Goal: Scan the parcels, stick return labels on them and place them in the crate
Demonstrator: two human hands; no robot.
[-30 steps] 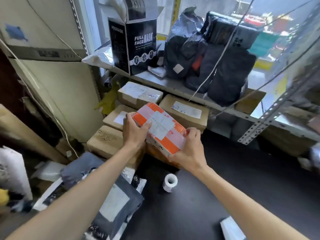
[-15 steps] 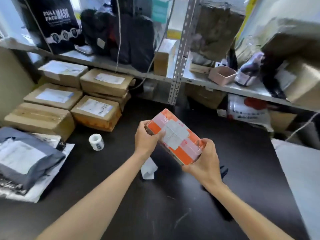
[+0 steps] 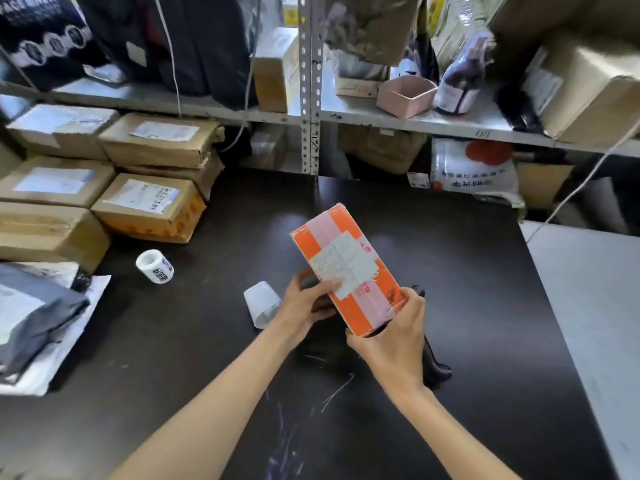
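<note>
orange parcel (image 3: 346,268) carried right, over black table (image 3: 460,278) | metal shelving (image 3: 309,98) behind

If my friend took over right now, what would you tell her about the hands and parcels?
Left hand grips the orange parcel at its left edge, thumb on its white label; right hand grips its near end. It's over the black table. Label roll lies left, cardboard parcels stacked beyond. No crate in view; nothing visibly finished. Left: scan, return label, crate, then the others.
</note>
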